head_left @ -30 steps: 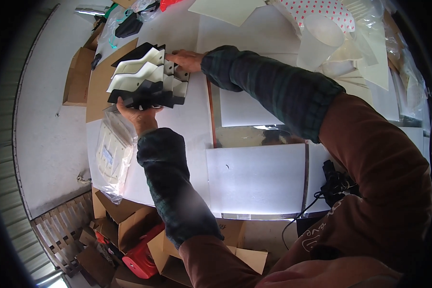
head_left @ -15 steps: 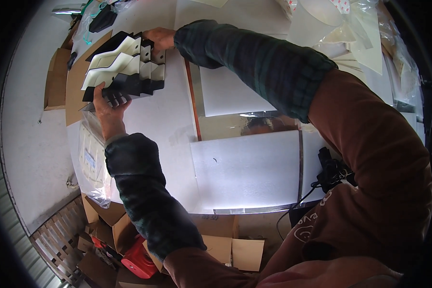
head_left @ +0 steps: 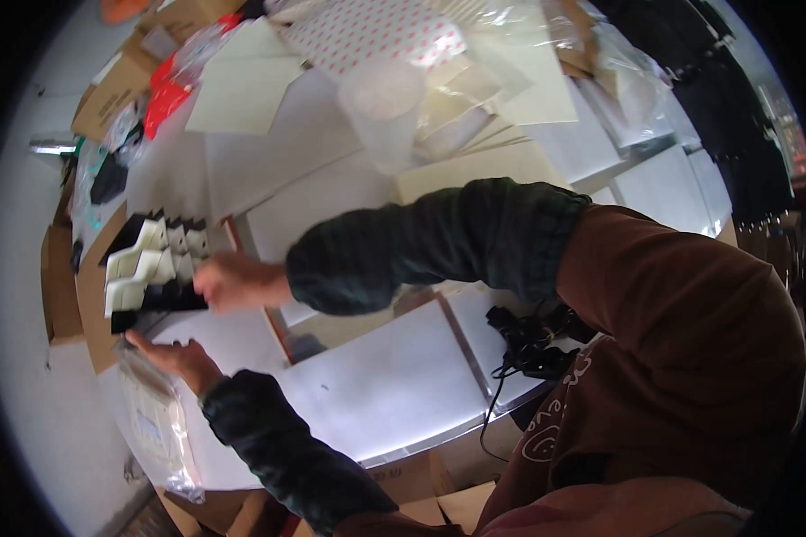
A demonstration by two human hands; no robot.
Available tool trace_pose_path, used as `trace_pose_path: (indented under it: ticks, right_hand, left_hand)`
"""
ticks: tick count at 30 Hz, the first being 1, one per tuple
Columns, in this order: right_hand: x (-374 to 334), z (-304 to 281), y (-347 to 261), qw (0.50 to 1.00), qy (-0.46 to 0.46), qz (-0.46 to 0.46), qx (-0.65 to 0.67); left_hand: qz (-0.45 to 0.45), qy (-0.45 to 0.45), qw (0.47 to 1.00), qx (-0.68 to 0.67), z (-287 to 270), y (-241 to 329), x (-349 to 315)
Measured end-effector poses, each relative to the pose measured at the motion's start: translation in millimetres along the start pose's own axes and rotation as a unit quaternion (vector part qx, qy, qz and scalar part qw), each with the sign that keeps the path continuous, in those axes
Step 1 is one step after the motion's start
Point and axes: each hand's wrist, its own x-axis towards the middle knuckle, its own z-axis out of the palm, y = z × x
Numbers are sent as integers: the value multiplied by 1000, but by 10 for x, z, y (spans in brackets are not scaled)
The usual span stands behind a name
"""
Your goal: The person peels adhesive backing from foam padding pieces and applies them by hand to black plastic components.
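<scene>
A stack of folded black and cream zigzag pieces with small dark holes stands at the left of the table, on brown cardboard. My left hand is just in front of the stack's near end, open, with its fingers stretched apart and nothing in it. Over the right side of the stack is my right hand, smeared by motion, so its fingers and whether it touches the pieces cannot be made out.
White sheets cover much of the table. Clear bagged flat parts lie at the near left. Black cables lie at the right. Cream sheets, a translucent cup and plastic film are at the back. Cardboard boxes stand below the near edge.
The view has swung toward the right and far side. Both hands have come off the stack's ends; the right has moved nearer and the left has opened. The stack stays on the cardboard.
</scene>
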Motion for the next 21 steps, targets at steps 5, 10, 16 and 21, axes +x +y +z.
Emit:
trace_pose_path:
  ticks: [5, 10, 16, 21]
  right_hand:
    - [-1773, -1307, -1393, 957, -287, 43, -14]
    - [-3135, -2874, -1990, 907, -233, -213, -278]
    - [-5117, -4751, -2476, 851, -82, -118, -506]
    - [-6708, -5277, -2886, 836, -22, 66, -545]
  left_hand:
    - [-141, 84, 980, -111, 977, 1055, -1376]
    - [61, -92, 976, -188, 1439, 2241, -2274]
    - [262, -243, 927, -109, 2597, 3451, -3358]
    - [455, -432, 762, -162, 3535, 4485, -4366]
